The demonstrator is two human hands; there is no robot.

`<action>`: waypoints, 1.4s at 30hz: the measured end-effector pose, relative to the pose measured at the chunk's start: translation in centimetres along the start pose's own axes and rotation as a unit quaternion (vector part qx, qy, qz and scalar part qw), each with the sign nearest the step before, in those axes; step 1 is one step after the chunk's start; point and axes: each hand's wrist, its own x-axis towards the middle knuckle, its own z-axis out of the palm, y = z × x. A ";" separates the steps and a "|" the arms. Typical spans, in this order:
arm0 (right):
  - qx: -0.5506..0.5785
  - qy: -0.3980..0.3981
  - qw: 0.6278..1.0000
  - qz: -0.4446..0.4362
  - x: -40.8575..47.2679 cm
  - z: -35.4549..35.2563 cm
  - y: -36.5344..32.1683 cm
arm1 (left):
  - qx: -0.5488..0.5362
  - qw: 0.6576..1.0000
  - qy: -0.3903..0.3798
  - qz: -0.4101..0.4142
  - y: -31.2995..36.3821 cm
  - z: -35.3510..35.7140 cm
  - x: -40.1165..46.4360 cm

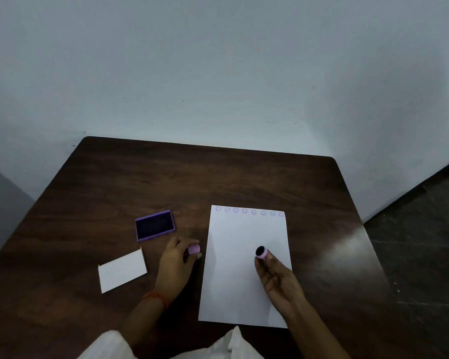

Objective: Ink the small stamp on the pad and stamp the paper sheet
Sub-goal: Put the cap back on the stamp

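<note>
The small stamp [261, 252] is pinched in the right hand [278, 278], dark face outward, above the paper sheet [244, 288]. The ink pad [155, 225] lies leftward, beyond the left hand [176, 265], which grasps a pink cap [194, 249].

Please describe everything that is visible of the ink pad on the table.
The ink pad is a small, flat rectangular case with a light purple rim, plastic by its look, around a very dark pad surface. It is open, and no lid shows on it. It lies flat on the dark wooden table, turned slightly askew, to the left of the paper sheet and beyond the left hand. Only the table touches it; both hands are apart from it.
</note>
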 end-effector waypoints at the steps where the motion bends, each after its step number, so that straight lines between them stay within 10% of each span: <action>1: -0.032 -0.007 0.999 -0.007 -0.1 0.7 0.2 | -0.015 1.000 0.004 -0.002 0.3 -0.3 -0.1; 12: -0.477 -0.064 0.854 -0.199 -1.5 9.3 2.7 | -0.155 0.987 0.028 -0.018 2.7 -2.5 -1.5; 19: -0.557 -0.080 0.779 -0.276 -1.4 10.4 3.4 | -0.169 0.985 0.027 0.002 3.4 -4.0 -1.8; 42: -0.531 -0.128 0.823 -0.153 -1.2 11.4 2.9 | -0.224 0.974 0.005 -0.023 3.2 -6.5 -2.0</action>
